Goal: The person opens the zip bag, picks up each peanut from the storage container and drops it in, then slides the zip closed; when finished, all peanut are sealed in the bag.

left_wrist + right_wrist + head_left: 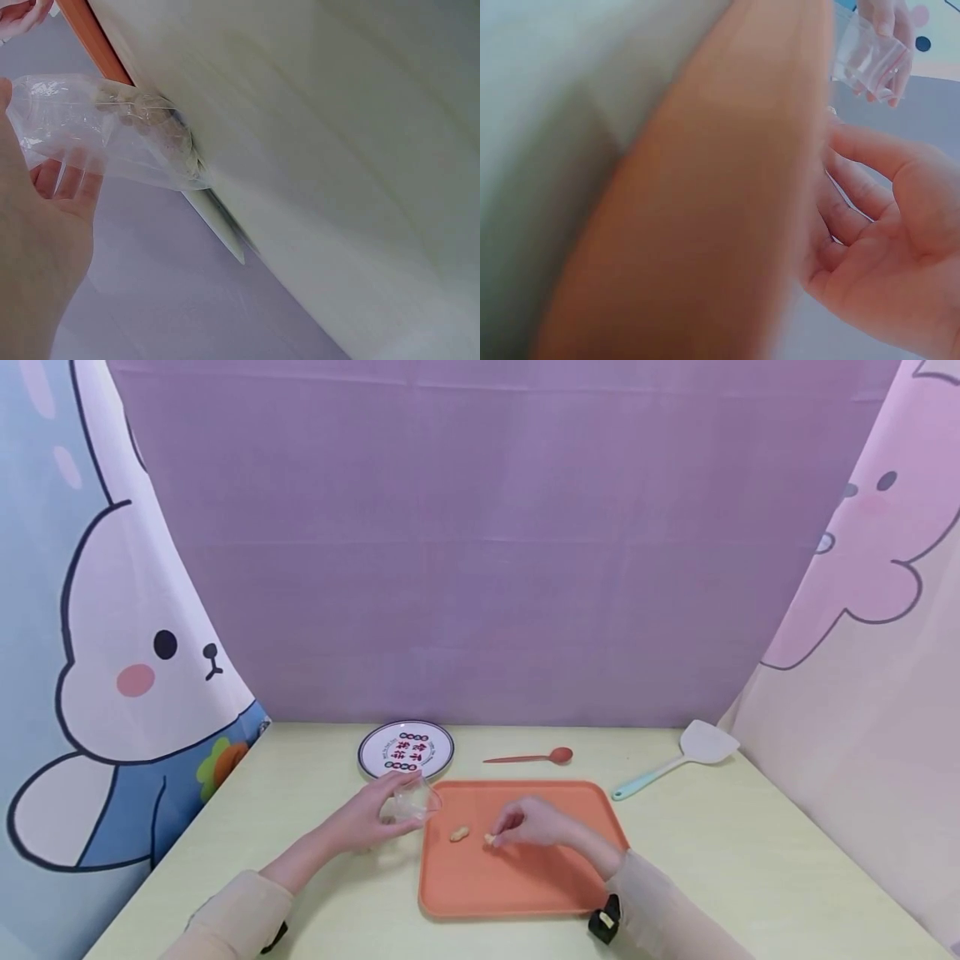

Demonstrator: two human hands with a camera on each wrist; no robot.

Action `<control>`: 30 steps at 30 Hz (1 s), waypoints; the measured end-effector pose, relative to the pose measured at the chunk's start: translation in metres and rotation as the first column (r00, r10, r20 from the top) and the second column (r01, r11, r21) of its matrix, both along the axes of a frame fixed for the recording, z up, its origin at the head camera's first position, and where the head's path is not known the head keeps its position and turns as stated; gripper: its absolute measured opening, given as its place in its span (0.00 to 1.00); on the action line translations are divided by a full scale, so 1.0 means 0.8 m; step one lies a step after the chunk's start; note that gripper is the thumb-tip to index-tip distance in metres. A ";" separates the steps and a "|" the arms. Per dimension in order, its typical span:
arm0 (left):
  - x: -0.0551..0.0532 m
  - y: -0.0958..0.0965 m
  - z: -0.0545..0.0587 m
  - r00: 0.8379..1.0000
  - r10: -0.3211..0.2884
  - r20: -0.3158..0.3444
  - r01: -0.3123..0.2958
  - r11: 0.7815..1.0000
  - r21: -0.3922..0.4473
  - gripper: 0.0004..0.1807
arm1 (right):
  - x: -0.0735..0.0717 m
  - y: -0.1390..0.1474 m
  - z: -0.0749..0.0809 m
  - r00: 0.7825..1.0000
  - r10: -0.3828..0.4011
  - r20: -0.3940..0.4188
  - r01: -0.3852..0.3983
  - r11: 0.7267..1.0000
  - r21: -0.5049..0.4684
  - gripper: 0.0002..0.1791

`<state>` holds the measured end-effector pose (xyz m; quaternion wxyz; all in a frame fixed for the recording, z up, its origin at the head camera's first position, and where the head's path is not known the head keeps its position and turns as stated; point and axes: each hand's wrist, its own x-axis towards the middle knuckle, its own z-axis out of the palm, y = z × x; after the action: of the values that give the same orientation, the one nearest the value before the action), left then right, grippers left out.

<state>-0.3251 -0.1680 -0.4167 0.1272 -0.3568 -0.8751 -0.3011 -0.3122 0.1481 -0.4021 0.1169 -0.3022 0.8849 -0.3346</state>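
My left hand holds a clear plastic zip bag at the tray's left edge, thumb and fingers around it. Several peanuts lie at the bottom of the bag in the left wrist view. Over the orange tray, my right hand pinches a peanut between thumb and fingertips, low near the surface; whether it touches the tray I cannot tell. Another peanut lies on the tray just left of it. In the right wrist view the tray's blurred edge hides the right fingertips.
A white plate with red lettering sits behind the left hand. Beyond the tray lies a red spoon. A spatula with a white blade and mint handle rests at the back right. A purple curtain stands behind the table.
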 end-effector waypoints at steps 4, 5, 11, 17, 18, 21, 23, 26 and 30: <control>0.000 -0.001 -0.001 1.000 0.003 0.011 -0.003 1.000 -0.001 0.40 | -0.002 -0.001 0.005 1.000 -0.004 -0.016 0.004 1.000 -0.019 0.05; 0.000 -0.001 -0.001 1.000 0.004 0.013 -0.004 1.000 -0.002 0.40 | -0.002 -0.002 0.007 1.000 -0.009 -0.010 0.009 1.000 -0.020 0.06; 0.000 -0.001 -0.001 1.000 0.001 0.016 -0.001 1.000 -0.008 0.40 | -0.011 -0.012 0.020 0.999 -0.034 -0.035 0.031 0.996 -0.080 0.06; 0.000 -0.002 -0.002 1.000 -0.003 0.013 0.003 1.000 -0.006 0.39 | -0.018 -0.034 0.031 0.988 -0.095 -0.123 0.082 0.991 -0.110 0.06; 0.000 -0.002 -0.002 1.000 -0.004 0.011 0.004 1.000 -0.004 0.39 | -0.018 -0.038 0.032 0.987 -0.098 -0.129 0.083 0.990 -0.116 0.06; -0.001 -0.002 -0.001 1.000 -0.011 0.006 0.011 1.000 0.004 0.39 | -0.019 -0.050 0.039 0.984 -0.110 -0.142 0.091 0.987 -0.135 0.07; -0.002 -0.002 -0.001 1.000 -0.010 0.008 0.010 1.000 0.008 0.40 | -0.020 -0.058 0.042 0.983 -0.105 -0.153 0.082 0.985 -0.154 0.08; -0.002 -0.002 0.000 1.000 -0.009 0.014 0.009 1.000 0.015 0.40 | -0.022 -0.070 0.045 0.980 -0.110 -0.166 0.080 0.981 -0.175 0.08; -0.003 -0.001 -0.001 1.000 -0.008 0.018 0.008 1.000 0.022 0.40 | -0.024 -0.086 0.046 0.976 -0.115 -0.183 0.080 0.979 -0.189 0.07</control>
<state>-0.3278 -0.1691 -0.4178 0.1218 -0.3562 -0.8714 -0.3147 -0.3317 0.0789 -0.3656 -0.0138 -0.2987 0.8719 -0.3878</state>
